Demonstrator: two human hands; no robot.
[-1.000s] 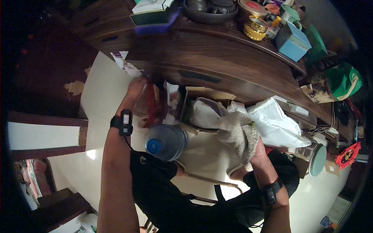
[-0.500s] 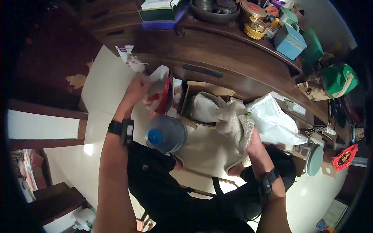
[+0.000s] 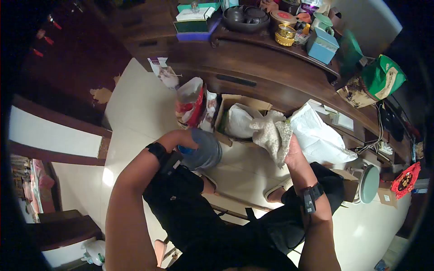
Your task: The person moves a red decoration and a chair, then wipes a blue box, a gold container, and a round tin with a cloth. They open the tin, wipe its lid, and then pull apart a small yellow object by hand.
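My left hand (image 3: pixel 185 139) rests on the blue-capped top of a large clear water bottle (image 3: pixel 206 149) that lies on the pale floor in front of me. The fingers curl over the cap, which they mostly hide. My right hand (image 3: pixel 291 151) grips a grey-beige rag (image 3: pixel 272 134), held up beside an open cardboard box (image 3: pixel 222 118). A red and white plastic bag (image 3: pixel 191 102) stands on the floor just beyond the bottle, apart from both hands.
A dark wooden cabinet (image 3: pixel 253 67) runs across the far side, its top crowded with tins, bowls and boxes. A white plastic bag (image 3: pixel 318 135) lies right of the cardboard box. A green stool (image 3: pixel 369 183) stands at the right. Pale floor tiles (image 3: pixel 135 108) lie to the left.
My left hand has let go of the red and white bag and come down onto the water bottle's cap. The right hand still holds the rag, slightly higher.
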